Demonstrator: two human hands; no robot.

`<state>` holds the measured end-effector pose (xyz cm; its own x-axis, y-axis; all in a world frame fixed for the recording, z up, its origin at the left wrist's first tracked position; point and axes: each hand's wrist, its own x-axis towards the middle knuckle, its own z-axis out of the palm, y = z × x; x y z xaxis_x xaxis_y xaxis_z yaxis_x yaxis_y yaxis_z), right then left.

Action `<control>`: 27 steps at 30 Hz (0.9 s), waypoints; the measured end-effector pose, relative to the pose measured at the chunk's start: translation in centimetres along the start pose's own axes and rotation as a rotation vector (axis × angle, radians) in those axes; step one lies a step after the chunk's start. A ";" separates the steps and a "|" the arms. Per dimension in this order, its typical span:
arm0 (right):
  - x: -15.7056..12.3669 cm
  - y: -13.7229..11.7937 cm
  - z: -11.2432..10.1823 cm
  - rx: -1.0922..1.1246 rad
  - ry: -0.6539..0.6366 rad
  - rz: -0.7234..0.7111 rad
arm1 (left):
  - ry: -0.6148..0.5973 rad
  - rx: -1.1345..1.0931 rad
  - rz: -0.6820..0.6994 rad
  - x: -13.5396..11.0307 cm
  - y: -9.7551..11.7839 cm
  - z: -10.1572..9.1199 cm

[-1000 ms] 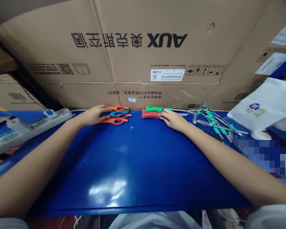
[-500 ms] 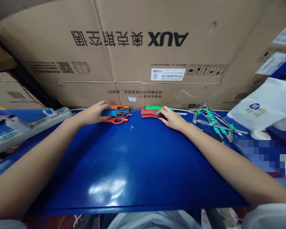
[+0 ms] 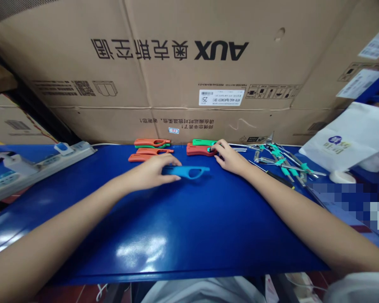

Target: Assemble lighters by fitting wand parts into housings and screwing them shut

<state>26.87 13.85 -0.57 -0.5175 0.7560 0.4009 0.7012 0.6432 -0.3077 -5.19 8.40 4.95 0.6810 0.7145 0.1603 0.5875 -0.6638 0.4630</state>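
Observation:
My left hand [image 3: 156,171] is closed on a blue plastic lighter casing [image 3: 192,171], gripping its rear end above the blue tabletop. Its open loop points right. Behind that hand lie several orange casings [image 3: 151,151] with a green one [image 3: 154,146] among them. My right hand [image 3: 229,156] has its fingers curled around the trigger end of a red long-nosed lighter [image 3: 198,150], which lies on the table. A green lighter [image 3: 204,142] rests just behind the red one, and metal rods stick out to the right. My right fingertips are partly hidden.
A large cardboard box [image 3: 177,84] walls off the back of the blue table [image 3: 189,235]. Metal rods with teal parts [image 3: 284,162] and a dark screwdriver [image 3: 279,179] lie right. A white bag [image 3: 344,139] stands beyond them. A power strip [image 3: 44,166] runs along the left.
My left hand has lifted the blue casing out of the row of orange ones and brought it right and nearer to me. My right hand has stayed at the red lighter.

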 end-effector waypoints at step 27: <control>-7.6 -6.5 -4.5 0.140 -0.326 -0.072 | 0.099 -0.151 0.039 -1.5 3.7 7.8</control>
<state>28.49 3.36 2.26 -0.7085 0.6925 0.1362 0.5948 0.6897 -0.4130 -0.61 3.14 -0.34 0.6508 0.7124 0.2625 0.4841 -0.6558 0.5793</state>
